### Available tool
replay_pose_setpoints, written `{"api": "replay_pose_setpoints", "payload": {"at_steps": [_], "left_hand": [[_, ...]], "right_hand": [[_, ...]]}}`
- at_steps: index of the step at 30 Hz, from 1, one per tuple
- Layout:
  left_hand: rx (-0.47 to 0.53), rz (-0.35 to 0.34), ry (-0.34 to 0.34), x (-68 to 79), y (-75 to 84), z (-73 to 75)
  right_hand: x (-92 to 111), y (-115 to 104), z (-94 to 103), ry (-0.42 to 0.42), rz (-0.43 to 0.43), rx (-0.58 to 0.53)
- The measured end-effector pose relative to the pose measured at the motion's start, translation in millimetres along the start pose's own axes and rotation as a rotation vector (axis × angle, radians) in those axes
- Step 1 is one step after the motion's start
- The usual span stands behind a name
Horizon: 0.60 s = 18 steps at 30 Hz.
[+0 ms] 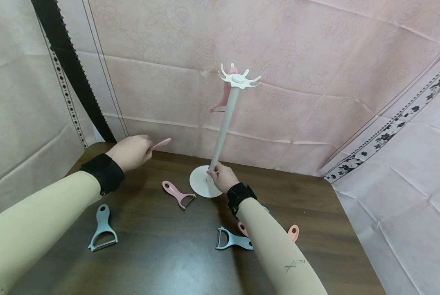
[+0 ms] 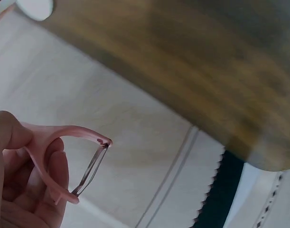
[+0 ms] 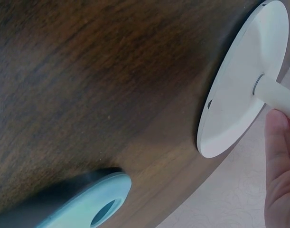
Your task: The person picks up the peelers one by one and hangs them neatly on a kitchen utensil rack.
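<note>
My left hand (image 1: pixel 130 151), at the back left of the table, pinches a pink peeler (image 2: pixel 40 137). Its handle end (image 1: pixel 163 142) points right in the head view, while the left wrist view shows its blade beyond the fingers. With thumb and fingers, my right hand (image 1: pixel 225 179) grips the pale green pole (image 1: pixel 225 127) of an upright stand, low down near its round white base (image 3: pixel 239 90). White hooks (image 1: pixel 242 81) ring the stand's top, and a pink peeler (image 1: pixel 226 96) hangs on the far side. Another pink peeler (image 1: pixel 172 189) lies left of the base.
A blue peeler (image 1: pixel 103 221) lies at the left. Under my right forearm lie another blue peeler (image 1: pixel 236 241), a pink piece (image 1: pixel 243 228) and an orange-pink handle (image 1: pixel 294 232), partly hidden. Patterned cloth (image 1: pixel 161 86) hangs behind the dark wooden table (image 1: pixel 161 258).
</note>
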State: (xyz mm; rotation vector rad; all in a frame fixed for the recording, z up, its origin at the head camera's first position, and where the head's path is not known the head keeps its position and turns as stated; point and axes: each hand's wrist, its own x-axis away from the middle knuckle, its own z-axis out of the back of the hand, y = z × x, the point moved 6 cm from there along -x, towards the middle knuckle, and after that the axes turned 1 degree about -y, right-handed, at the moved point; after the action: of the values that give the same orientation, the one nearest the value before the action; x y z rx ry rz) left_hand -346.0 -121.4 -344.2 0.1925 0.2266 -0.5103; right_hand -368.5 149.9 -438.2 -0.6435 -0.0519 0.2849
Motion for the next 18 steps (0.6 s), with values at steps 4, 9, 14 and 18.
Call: {"api": "replay_pose_setpoints", "payload": {"at_steps": [4, 9, 14, 18], "left_hand": [[0.030, 0.019, 0.040, -7.9, 5.8, 17.0], [0.079, 0.053, 0.041, -15.1, 9.7, 31.0], [0.122, 0.084, 0.089, -21.6, 14.1, 42.9], [0.179, 0.098, 0.162, -27.7, 21.2, 49.4]], "right_hand": [[1, -1, 0.4, -0.002, -0.005, -0.005], [0, -1, -1.5, -0.006, -0.012, -0.008], [-2, 1, -2.2, -0.010, -0.008, -0.019], [-3, 4, -2.9, -0.010, -0.013, -0.012]]}}
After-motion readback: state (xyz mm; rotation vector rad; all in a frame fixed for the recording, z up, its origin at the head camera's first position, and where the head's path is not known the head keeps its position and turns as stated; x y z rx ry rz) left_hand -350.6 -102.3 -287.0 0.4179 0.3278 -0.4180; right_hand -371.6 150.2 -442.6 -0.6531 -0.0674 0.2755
